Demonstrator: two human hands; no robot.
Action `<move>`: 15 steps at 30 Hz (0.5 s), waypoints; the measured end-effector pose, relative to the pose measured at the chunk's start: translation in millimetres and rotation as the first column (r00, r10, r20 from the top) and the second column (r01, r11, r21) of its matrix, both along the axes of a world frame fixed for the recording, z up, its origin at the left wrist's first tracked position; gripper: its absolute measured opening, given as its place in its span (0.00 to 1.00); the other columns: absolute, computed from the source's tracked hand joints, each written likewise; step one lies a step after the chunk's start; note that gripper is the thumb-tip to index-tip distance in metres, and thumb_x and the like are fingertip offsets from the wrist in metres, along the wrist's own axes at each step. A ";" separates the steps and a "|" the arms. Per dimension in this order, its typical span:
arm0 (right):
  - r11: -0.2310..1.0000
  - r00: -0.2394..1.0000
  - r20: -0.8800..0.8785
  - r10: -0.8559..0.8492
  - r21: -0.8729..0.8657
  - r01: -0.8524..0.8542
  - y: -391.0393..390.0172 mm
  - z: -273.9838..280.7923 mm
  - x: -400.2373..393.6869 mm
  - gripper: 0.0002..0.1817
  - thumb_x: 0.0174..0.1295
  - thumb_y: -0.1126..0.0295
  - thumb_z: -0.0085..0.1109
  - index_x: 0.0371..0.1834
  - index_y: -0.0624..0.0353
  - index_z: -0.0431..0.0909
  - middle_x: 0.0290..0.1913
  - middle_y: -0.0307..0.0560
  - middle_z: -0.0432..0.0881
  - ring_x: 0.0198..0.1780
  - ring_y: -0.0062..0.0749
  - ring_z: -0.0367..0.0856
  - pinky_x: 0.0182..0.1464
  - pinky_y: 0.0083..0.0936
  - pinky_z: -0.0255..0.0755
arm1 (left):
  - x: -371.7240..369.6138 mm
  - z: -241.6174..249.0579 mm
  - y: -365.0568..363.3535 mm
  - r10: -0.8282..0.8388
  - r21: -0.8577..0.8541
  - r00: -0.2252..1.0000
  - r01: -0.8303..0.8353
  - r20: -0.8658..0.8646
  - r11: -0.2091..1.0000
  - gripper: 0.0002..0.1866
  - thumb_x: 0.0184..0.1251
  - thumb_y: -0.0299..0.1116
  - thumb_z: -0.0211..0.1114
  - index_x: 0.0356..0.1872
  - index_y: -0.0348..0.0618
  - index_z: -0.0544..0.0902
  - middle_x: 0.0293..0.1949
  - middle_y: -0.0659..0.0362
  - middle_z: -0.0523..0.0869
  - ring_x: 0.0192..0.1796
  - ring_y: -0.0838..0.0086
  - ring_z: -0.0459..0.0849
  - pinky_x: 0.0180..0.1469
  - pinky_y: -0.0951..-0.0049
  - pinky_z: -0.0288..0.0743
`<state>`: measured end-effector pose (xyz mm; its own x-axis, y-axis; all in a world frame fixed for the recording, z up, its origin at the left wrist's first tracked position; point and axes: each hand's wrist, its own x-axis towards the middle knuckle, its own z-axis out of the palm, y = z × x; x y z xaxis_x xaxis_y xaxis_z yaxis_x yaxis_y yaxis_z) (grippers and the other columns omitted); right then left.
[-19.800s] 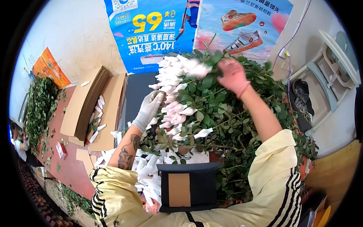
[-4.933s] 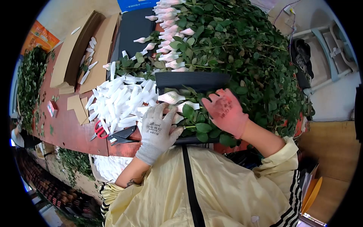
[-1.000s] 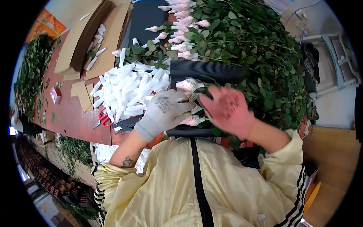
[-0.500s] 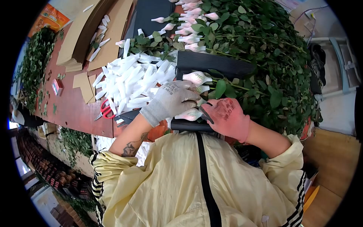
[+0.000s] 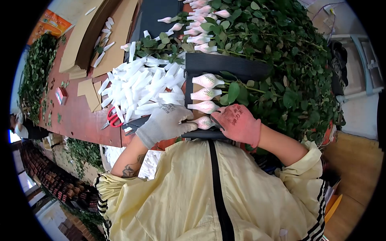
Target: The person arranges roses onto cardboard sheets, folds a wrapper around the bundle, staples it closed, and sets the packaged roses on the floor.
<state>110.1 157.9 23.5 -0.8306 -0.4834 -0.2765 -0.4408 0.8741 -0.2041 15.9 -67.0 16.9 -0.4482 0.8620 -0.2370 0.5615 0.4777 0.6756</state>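
Note:
My left hand [image 5: 165, 123], in a grey glove, closes its thumb and fingers about the narrow sleeve end of the lowest rosebud [image 5: 204, 123], which wears a white foam net. Against the stem side of that bud, my right hand [image 5: 238, 125] in a pink-red glove is curled closed; the stem inside it is hidden. Three more net-sleeved rosebuds [image 5: 206, 94] lie above in a column, heads to the left, in a black ribbed tray [image 5: 227, 66] with cardboard showing beneath them. Their leafy stems [image 5: 257, 90] run right.
Left of the tray lies a heap of white foam sleeves [image 5: 138, 86], with red-handled scissors [image 5: 113, 117] beside it. Cardboard sheets [image 5: 86, 36] stand at the upper left. More sleeved roses [image 5: 199, 28] and thick foliage [image 5: 273, 32] fill the far side of the red table [image 5: 76, 120].
My left hand has drawn back to the left and down, uncovering the middle buds, and now sits at the lowest one. My right hand has shifted slightly left and down.

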 end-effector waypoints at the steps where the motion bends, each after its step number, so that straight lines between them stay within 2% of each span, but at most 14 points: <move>1: 0.999 1.000 0.006 0.003 0.035 -0.003 -0.6 0.8 0.5 0.27 0.49 0.61 0.58 0.54 0.58 0.71 0.45 0.46 0.78 0.49 0.36 0.76 0.49 0.35 0.68 | -4.1 -1.5 1.9 -0.007 -0.002 1.000 0.007 0.001 1.000 0.12 0.57 0.39 0.65 0.32 0.39 0.82 0.29 0.53 0.81 0.33 0.64 0.80 0.37 0.66 0.72; 2: 0.999 1.000 0.006 -0.002 0.035 0.002 -2.1 4.0 -0.9 0.27 0.49 0.61 0.58 0.54 0.58 0.71 0.45 0.46 0.78 0.49 0.36 0.76 0.49 0.35 0.68 | -9.4 -2.8 3.3 -0.076 0.046 0.993 0.072 0.088 0.996 0.12 0.58 0.38 0.64 0.31 0.39 0.81 0.28 0.53 0.80 0.33 0.63 0.80 0.36 0.66 0.71; 3: 0.998 0.995 0.095 -0.043 0.050 0.039 -5.3 10.5 -4.7 0.27 0.49 0.61 0.59 0.53 0.58 0.71 0.45 0.46 0.78 0.49 0.36 0.76 0.50 0.34 0.68 | -14.4 -4.3 3.9 -0.146 0.099 0.975 0.131 0.167 0.986 0.11 0.59 0.38 0.63 0.30 0.38 0.80 0.27 0.52 0.79 0.32 0.63 0.79 0.36 0.66 0.71; 4: 0.995 0.979 0.184 -0.087 0.064 0.076 -6.8 13.9 -6.5 0.26 0.49 0.61 0.59 0.53 0.57 0.71 0.44 0.46 0.78 0.48 0.37 0.76 0.50 0.34 0.68 | -17.6 -9.2 2.6 -0.151 0.097 0.975 0.136 0.166 0.986 0.11 0.59 0.38 0.63 0.30 0.38 0.80 0.27 0.52 0.79 0.32 0.63 0.79 0.36 0.66 0.71; 6: 0.998 0.985 0.158 -0.070 0.012 0.069 -3.0 6.0 -6.0 0.27 0.49 0.61 0.59 0.53 0.58 0.70 0.44 0.46 0.78 0.47 0.37 0.76 0.50 0.34 0.68 | -26.6 -17.8 0.8 -0.145 0.066 0.908 0.129 0.393 0.989 0.11 0.61 0.37 0.62 0.28 0.38 0.79 0.25 0.53 0.77 0.30 0.62 0.77 0.34 0.66 0.70; 7: 0.998 0.990 0.133 -0.047 -0.034 0.052 -0.2 2.3 -4.9 0.27 0.49 0.60 0.59 0.54 0.58 0.70 0.43 0.46 0.78 0.46 0.38 0.76 0.50 0.34 0.67 | -27.0 -17.3 -1.2 -0.180 0.140 0.937 0.143 0.300 0.980 0.13 0.62 0.38 0.61 0.27 0.38 0.79 0.24 0.53 0.77 0.29 0.62 0.76 0.33 0.66 0.69; 8: 0.996 0.989 0.131 -0.071 -0.040 0.077 2.0 0.1 -2.9 0.27 0.49 0.60 0.59 0.54 0.58 0.70 0.43 0.46 0.78 0.46 0.38 0.76 0.50 0.34 0.67 | -28.0 -15.8 -2.5 -0.202 0.134 0.933 0.168 0.299 0.977 0.13 0.62 0.38 0.61 0.27 0.38 0.79 0.24 0.53 0.77 0.29 0.62 0.76 0.33 0.66 0.69; 10: 0.996 0.999 0.021 -0.028 -0.081 0.029 3.4 -3.8 0.6 0.28 0.49 0.60 0.59 0.54 0.59 0.70 0.43 0.48 0.78 0.46 0.39 0.75 0.50 0.34 0.67 | -31.1 -12.6 -8.8 -0.221 0.283 0.932 0.137 0.288 0.949 0.12 0.61 0.37 0.62 0.26 0.37 0.79 0.24 0.53 0.77 0.29 0.62 0.76 0.33 0.66 0.69; 12: 0.996 0.999 -0.007 -0.032 -0.080 0.032 5.0 -7.1 4.4 0.28 0.50 0.60 0.58 0.54 0.60 0.70 0.44 0.50 0.77 0.47 0.40 0.75 0.51 0.33 0.67 | -41.8 -17.9 -30.2 -0.246 0.262 0.926 0.171 0.285 0.950 0.11 0.61 0.36 0.60 0.30 0.36 0.79 0.24 0.55 0.78 0.29 0.64 0.78 0.34 0.67 0.71; 14: 0.957 0.969 -0.235 -0.077 -0.290 0.005 7.6 -15.9 6.7 0.08 0.54 0.72 0.45 0.35 0.61 0.71 0.31 0.50 0.79 0.37 0.43 0.79 0.41 0.36 0.72 | -62.3 -18.4 -71.2 -0.102 0.027 0.964 0.098 0.247 0.995 0.10 0.59 0.34 0.60 0.33 0.37 0.81 0.26 0.54 0.81 0.33 0.61 0.80 0.38 0.67 0.73; 15: 0.955 0.968 -0.237 -0.080 -0.298 0.006 5.6 -6.8 3.0 0.08 0.54 0.72 0.45 0.35 0.61 0.71 0.31 0.50 0.79 0.37 0.43 0.79 0.41 0.36 0.72 | -63.0 -13.9 -90.2 0.044 -0.175 0.997 -0.031 0.071 0.984 0.10 0.57 0.33 0.60 0.35 0.38 0.81 0.29 0.54 0.82 0.35 0.60 0.80 0.40 0.67 0.73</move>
<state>113.0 163.4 16.7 -0.8763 -0.4741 0.0855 -0.4725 0.8112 -0.3446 -47.1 -157.2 3.0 -0.4548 0.7880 -0.4149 0.4926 0.6107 0.6199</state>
